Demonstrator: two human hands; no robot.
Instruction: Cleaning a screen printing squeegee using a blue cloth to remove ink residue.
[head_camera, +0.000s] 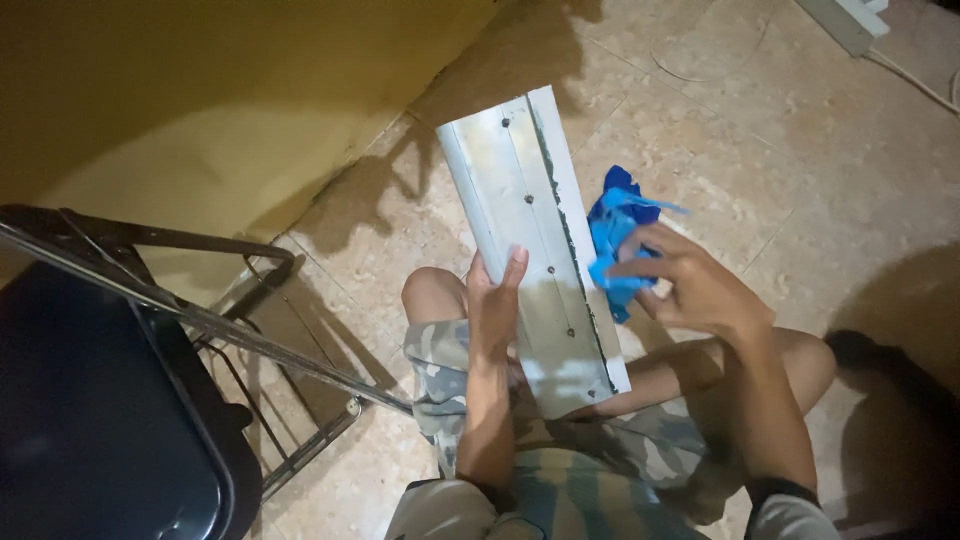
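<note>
1. camouflage shorts (560, 470) sit nearest the camera, over bent knees above a tiled floor (760, 110).
2. the left hand (493, 300) grips a long metal panel (530, 240) at its lower half, thumb on the face.
3. the panel's long axis runs from the lap up and slightly left, far end pointing toward the yellow wall (200, 90).
4. the right hand (690, 285) clutches a crumpled blue cloth (615, 235) against the panel's right edge.
5. a black folding chair (120, 400) stands just left of the legs.
</note>
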